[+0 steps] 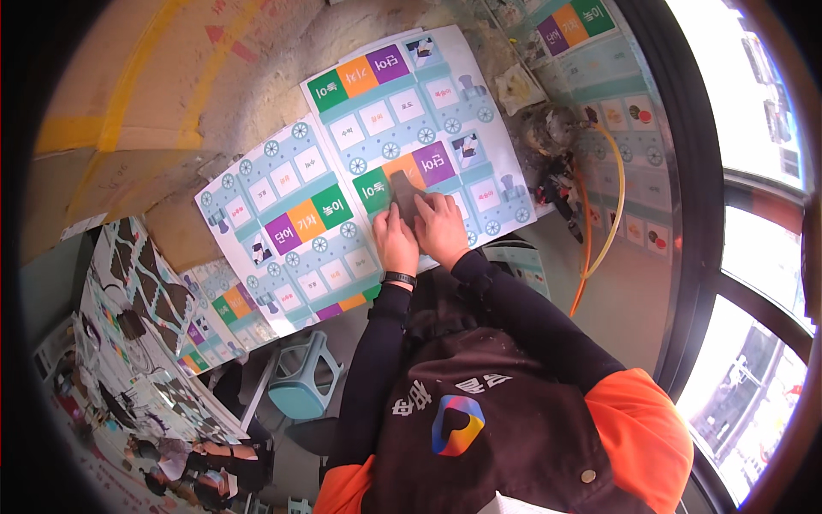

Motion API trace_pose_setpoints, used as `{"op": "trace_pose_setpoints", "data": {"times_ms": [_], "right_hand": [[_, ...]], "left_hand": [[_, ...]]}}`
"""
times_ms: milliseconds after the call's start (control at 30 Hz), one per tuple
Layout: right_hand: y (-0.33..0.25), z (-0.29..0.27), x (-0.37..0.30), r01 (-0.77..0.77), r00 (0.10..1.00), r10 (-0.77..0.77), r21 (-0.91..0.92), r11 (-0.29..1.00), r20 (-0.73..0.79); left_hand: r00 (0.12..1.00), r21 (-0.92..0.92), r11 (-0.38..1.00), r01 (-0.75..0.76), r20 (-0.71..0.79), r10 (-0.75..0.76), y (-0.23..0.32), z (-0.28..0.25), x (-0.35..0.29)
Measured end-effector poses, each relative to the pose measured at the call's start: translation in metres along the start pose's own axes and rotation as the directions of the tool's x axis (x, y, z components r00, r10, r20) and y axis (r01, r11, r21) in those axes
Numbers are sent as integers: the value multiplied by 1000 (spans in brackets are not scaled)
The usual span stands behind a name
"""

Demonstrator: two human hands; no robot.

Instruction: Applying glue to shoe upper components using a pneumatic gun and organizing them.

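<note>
Both hands are over a large printed sheet [377, 171] with light blue train-car pictures and green, orange and purple blocks. Between them is a flat, dark brown piece [406, 195], narrow at its far end; its exact kind I cannot make out. My left hand [396, 243], with a black band at the wrist, has its fingers closed against the piece's near left side. My right hand [443, 230] grips it from the right, fingers bent over its edge. The piece covers part of an orange block on the sheet. A second printed sheet [287, 201] lies to the left, edge to edge.
Tan cardboard [154, 94] with yellow tape is at the far left. Yellow [618, 197] and orange hoses [582, 240] hang by a dark metal fitting [552, 128] on the right. A blue stool [304, 374] stands below. Dark-patterned sheets [137, 291] and people [193, 471] are at lower left.
</note>
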State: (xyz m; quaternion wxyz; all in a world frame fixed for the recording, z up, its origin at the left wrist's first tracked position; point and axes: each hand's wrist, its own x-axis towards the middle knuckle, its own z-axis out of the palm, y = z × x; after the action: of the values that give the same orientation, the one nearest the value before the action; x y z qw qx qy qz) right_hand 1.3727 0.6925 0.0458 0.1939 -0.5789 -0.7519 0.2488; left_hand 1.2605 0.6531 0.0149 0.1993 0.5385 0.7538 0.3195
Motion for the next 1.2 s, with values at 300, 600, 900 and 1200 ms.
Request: {"op": "trace_pose_setpoints", "data": {"times_ms": [300, 600, 900, 1200], "right_hand": [[1, 5, -9, 9, 1000, -7, -92, 996, 17], [-4, 7, -13, 32, 999, -33, -100, 994, -7], [5, 8, -7, 8, 1000, -8, -67, 998, 8], [156, -119, -22, -323, 937, 248, -336, 885, -247]], "left_hand": [[997, 28, 999, -47, 58, 45, 1, 0, -10], [994, 14, 997, -74, 83, 73, -4, -4, -16], [992, 12, 996, -93, 84, 92, -3, 0, -8], [884, 217, 886, -409, 334, 326, 18, -27, -30]]}}
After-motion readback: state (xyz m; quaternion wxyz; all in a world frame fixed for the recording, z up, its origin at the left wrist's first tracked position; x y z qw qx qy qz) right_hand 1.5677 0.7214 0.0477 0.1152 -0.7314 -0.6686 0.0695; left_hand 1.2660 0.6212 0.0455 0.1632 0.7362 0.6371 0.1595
